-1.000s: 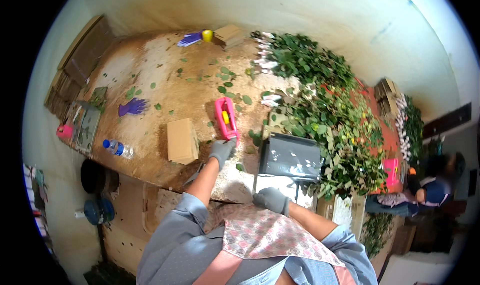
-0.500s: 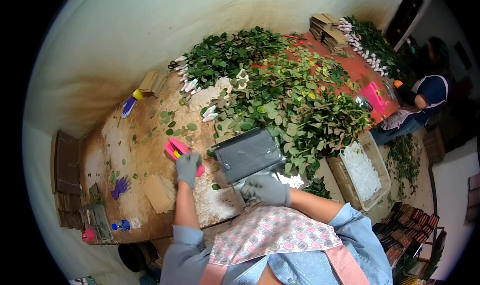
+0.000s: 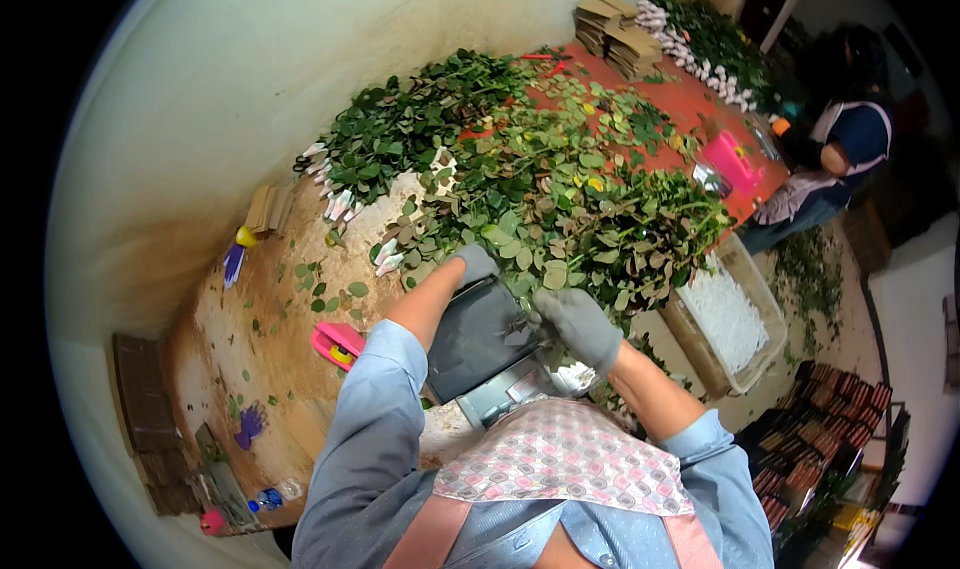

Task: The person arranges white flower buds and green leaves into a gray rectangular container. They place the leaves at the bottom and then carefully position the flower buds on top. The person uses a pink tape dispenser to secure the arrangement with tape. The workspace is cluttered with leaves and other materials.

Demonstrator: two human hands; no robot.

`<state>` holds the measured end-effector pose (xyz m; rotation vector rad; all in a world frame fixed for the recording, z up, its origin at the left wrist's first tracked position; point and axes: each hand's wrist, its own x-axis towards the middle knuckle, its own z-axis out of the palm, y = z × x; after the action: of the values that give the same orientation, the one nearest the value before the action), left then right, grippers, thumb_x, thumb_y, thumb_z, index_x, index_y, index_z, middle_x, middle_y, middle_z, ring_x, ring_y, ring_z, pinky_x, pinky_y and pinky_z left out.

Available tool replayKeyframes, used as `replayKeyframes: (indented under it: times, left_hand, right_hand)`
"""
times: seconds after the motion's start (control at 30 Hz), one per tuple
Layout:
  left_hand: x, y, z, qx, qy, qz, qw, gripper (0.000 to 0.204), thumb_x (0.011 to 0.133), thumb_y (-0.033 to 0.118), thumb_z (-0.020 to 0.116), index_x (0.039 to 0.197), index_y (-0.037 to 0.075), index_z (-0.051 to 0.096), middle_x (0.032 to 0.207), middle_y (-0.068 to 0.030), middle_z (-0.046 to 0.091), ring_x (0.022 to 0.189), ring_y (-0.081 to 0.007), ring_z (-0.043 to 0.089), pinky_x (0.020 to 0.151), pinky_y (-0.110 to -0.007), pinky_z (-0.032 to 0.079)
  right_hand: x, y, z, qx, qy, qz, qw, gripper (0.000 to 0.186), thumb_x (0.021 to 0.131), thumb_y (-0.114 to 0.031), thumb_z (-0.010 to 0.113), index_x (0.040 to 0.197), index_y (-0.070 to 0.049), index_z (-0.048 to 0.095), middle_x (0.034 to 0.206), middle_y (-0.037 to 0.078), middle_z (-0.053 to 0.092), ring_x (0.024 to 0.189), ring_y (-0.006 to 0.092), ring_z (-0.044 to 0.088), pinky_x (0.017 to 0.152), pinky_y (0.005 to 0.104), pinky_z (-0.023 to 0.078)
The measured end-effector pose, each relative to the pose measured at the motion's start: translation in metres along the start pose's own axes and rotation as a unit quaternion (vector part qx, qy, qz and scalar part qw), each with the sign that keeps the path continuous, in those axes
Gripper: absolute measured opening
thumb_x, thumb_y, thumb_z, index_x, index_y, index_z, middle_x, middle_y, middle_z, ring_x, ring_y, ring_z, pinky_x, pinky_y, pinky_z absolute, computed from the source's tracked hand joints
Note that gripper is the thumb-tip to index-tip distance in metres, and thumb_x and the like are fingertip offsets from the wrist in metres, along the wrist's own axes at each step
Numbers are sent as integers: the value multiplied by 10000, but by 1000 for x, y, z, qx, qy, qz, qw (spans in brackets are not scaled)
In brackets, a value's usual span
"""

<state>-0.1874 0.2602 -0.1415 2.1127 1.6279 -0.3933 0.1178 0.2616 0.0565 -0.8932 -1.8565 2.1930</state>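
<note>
My left hand, in a grey glove, reaches across a dark grey metal box into the pile of leafy green stems, its fingers curled on stems at the pile's near edge. My right hand, also grey-gloved, is closed around a few stems just right of the box, above white wrapped flower heads. A pink hand tool lies alone on the worn table, left of my left sleeve.
A co-worker stands at the far right end of the red table. A crate with white filling sits below the pile. Cardboard stacks, a purple glove, a water bottle and brown cartons lie around.
My left hand has let go of the pink tool, which now lies on the table, and moved right into the stems. My right hand rose from the box to the stems. The view swung right.
</note>
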Motion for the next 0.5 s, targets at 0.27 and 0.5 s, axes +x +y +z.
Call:
replayKeyframes:
  times: [0.27, 0.5]
  left_hand:
    - [-30, 36, -32, -201, 107, -303, 925, 488, 813, 385, 664, 1223, 123, 713, 1262, -197, 694, 1179, -378, 652, 1000, -451, 526]
    - [-150, 166, -85, -242, 290, -170, 910, 744, 824, 436, 782, 1347, -52, 578, 1259, -261, 638, 1158, -407, 620, 1022, -437, 493]
  right_hand:
    - [-66, 77, 2, 56, 13, 97, 994, 418, 1072, -331, 519, 809, -24, 626, 708, 22, 606, 634, 83, 542, 571, 268, 435]
    - [-68, 88, 5, 89, 64, 87, 990, 411, 1052, -328, 549, 795, -16, 620, 700, 42, 614, 591, 134, 557, 579, 308, 467]
